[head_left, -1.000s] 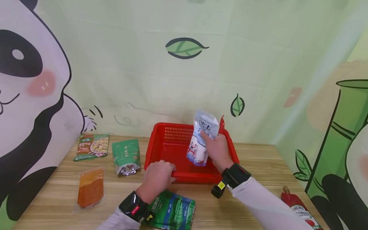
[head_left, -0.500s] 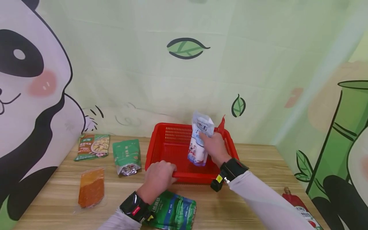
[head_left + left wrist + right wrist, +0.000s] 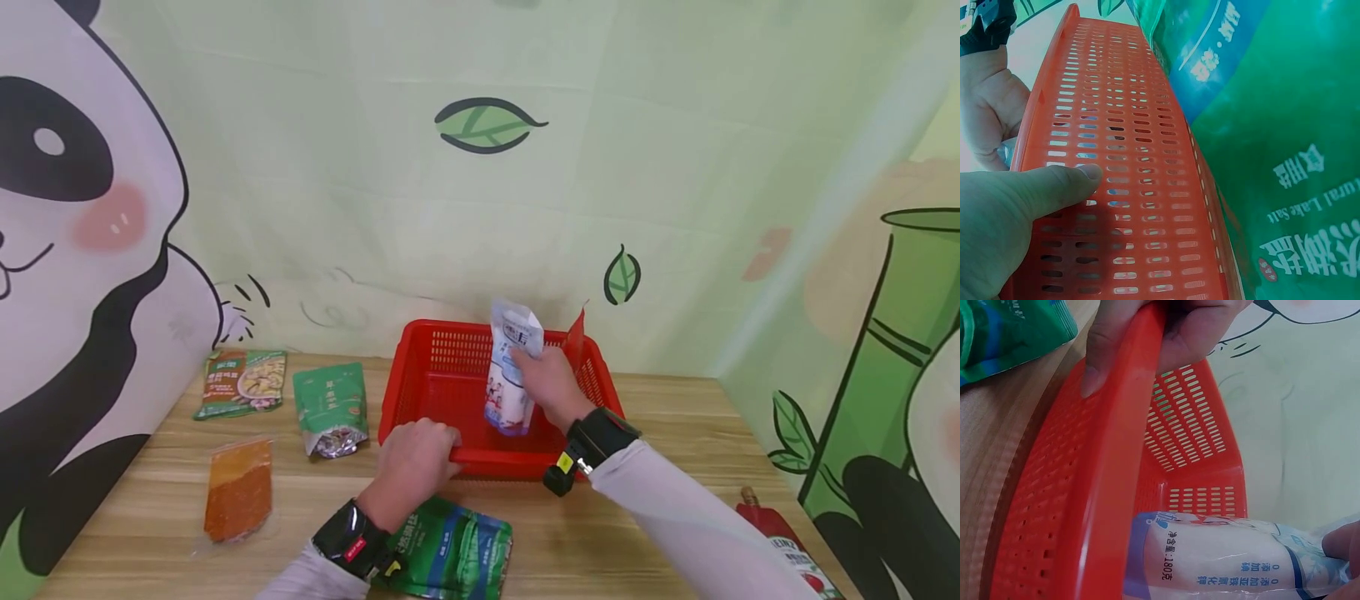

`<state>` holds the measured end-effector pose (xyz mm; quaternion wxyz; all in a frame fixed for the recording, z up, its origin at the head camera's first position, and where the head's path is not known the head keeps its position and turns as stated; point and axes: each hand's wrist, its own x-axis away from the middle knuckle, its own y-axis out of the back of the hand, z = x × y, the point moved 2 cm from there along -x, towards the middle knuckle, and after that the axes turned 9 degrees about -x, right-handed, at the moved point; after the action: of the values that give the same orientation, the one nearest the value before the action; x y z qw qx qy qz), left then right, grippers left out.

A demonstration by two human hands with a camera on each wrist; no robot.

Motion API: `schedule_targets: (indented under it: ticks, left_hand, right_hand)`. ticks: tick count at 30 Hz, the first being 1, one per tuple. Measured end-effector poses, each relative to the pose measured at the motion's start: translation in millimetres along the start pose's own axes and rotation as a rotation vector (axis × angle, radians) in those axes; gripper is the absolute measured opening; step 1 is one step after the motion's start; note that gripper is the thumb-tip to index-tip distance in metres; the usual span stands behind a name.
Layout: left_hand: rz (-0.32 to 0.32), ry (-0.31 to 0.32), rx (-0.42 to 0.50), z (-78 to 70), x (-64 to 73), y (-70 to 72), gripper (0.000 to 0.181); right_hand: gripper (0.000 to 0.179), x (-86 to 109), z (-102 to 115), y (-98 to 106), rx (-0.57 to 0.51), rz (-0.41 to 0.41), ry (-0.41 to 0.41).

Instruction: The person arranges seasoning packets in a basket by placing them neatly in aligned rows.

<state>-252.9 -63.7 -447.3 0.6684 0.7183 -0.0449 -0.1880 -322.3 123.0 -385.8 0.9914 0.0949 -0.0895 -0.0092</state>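
Note:
My right hand [image 3: 552, 385] grips a white-and-blue salt pouch [image 3: 504, 392] by its upper side. The pouch stands nearly upright inside a red plastic basket [image 3: 480, 465], its lower end down by the basket floor. My left hand [image 3: 415, 461] holds the basket's near rim at the left; in the left wrist view its thumb [image 3: 1066, 187] lies against the slotted outer wall. Between my right hand and the basket's right wall, a red packet [image 3: 574, 337] sticks up above the rim. Just in front of the basket lies a green lake salt bag [image 3: 457, 550], partly behind my left wrist.
To the left on the wooden table lie a green pouch with a silver bottom [image 3: 330, 408], a green-and-brown food packet [image 3: 242, 383] and a clear bag of orange-red seasoning [image 3: 238, 492]. A Heinz ketchup pouch [image 3: 783, 546] lies at the right edge. A printed cloth backdrop stands behind.
My right hand has moved the salt pouch slightly left and down in the basket, turning it more upright. My left hand stays on the rim.

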Motion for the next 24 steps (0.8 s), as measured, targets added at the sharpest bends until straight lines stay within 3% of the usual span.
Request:
schedule_targets:
  ticks: [7,16,24]
  left_hand:
    - [0.017,0.0,0.0,0.6,-1.5,-1.4,0.032]
    - [-0.01,-0.004,-0.008,-0.1,0.4,0.6,0.03]
    - [-0.04,-0.005,-0.012,-0.2,0.7,-0.6,0.031]
  right_hand:
    - [0.052,-7.7,0.2,-3.0,0.031,-0.008,-0.005]
    - [0.053,-14.5,-3.1,8.6,0.079,-0.06,-0.068]
    - [0.053,-14.7,-11.8,18.2,0.068,-0.055,-0.068]
